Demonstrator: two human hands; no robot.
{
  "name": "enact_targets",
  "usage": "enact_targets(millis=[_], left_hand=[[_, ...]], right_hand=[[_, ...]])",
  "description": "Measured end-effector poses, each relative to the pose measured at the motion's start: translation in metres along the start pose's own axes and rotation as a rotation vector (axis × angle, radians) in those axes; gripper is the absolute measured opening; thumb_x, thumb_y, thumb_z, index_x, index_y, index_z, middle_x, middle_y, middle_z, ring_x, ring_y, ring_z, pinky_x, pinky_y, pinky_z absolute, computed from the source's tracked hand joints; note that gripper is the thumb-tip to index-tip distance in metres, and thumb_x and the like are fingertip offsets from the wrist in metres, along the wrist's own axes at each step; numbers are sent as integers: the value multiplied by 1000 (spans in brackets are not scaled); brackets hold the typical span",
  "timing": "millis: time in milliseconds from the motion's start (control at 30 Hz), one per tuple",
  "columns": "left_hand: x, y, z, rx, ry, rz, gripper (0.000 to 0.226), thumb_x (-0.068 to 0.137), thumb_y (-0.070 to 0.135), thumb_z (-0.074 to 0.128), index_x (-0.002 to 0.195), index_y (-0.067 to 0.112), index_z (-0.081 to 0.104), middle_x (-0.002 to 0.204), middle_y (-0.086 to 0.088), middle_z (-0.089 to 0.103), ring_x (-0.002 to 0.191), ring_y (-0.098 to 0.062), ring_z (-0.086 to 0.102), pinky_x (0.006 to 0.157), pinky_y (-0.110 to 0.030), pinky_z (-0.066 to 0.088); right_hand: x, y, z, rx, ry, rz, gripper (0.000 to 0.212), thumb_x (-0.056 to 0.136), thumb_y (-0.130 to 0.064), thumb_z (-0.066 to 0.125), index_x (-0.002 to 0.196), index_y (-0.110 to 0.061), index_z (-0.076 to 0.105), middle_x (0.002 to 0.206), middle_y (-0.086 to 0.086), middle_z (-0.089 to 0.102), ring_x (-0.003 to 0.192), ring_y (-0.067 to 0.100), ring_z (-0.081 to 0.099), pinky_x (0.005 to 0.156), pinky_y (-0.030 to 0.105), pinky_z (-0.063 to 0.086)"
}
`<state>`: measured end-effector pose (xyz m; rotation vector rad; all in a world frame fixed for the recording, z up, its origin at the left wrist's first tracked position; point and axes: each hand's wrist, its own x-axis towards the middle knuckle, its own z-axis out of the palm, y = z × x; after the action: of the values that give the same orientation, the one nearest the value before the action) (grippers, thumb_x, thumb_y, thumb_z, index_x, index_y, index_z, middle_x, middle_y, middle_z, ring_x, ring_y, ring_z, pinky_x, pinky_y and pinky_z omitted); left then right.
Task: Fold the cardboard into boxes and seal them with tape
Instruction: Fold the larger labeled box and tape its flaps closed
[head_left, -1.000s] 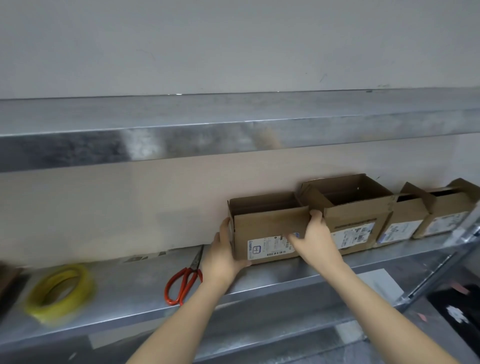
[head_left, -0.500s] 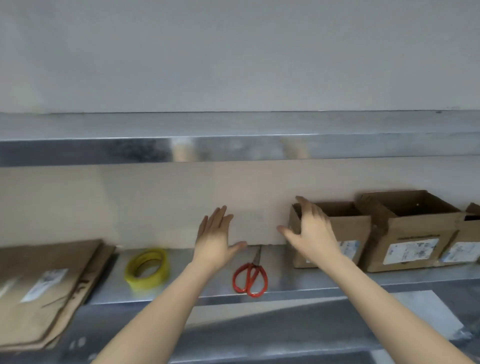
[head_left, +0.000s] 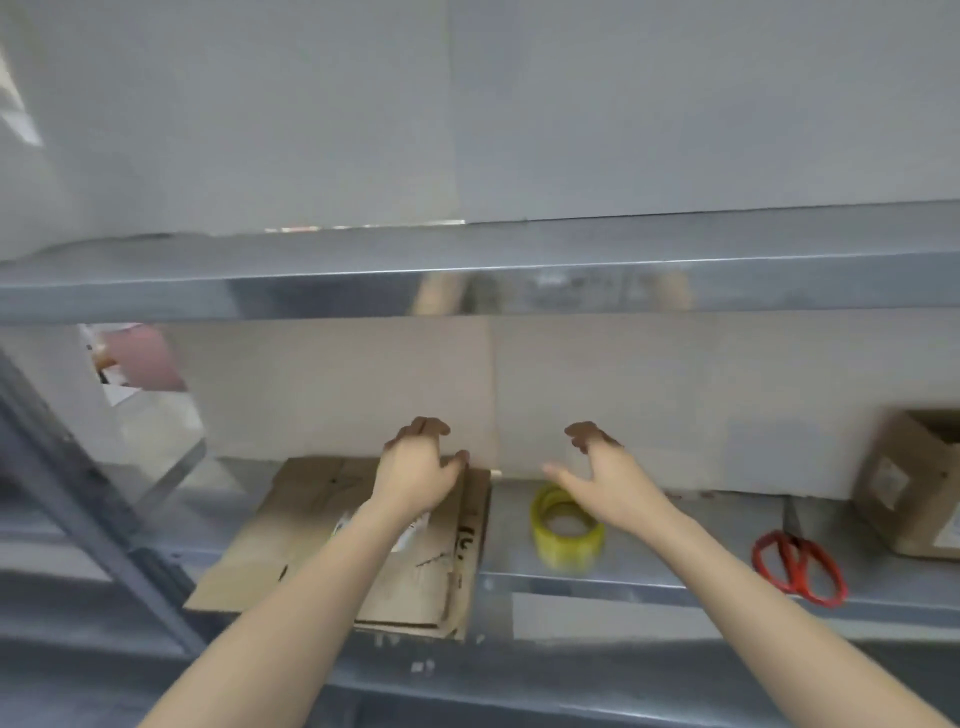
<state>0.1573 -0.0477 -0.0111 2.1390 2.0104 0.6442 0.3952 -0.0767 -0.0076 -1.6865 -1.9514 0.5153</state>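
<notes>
A stack of flattened cardboard (head_left: 291, 519) lies flat at the left of the metal shelf (head_left: 649, 551), its near edge jutting over the shelf's front lip. The sheets are brown and creased; the top one carries a pale label, partly hidden, and black scrawled marks near its right edge. Just right of the stack, apart from it, a roll of yellow tape (head_left: 569, 551) lies on its side with its hole facing up. Well to the right stands a folded cardboard box (head_left: 914, 493) with its top open, a white label on its front, cut off by the frame's edge.
</notes>
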Motion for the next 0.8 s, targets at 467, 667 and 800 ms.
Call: enact_targets(millis=[467,667,800], left_hand=[[-7,-169,-26,106,-61,-383,58,96,48,48,136,7,42,135,-17,51,122,-36,49,96,-40,43],[-6,-201,-20,121,-170,-391,64,97,50,44,144,9,33,140,-14,45,124,-35,48,97,-40,41],[0,-223,-12,145,-288,-399,65,96,54,41,142,9,33,144,-13,40,127,-35,45,99,-40,41]], right_hand=[[60,-90,108,24,-250,-54,90,88,-54,61,153,-16,11,138,13,50,123,28,51,99,38,45],[66,-101,143,-73,-319,-13,86,85,-54,63,149,-12,23,147,13,40,135,30,39,108,41,37],[61,-103,165,-161,-302,56,87,83,-52,65,148,-11,24,149,13,34,137,30,33,110,35,33]])
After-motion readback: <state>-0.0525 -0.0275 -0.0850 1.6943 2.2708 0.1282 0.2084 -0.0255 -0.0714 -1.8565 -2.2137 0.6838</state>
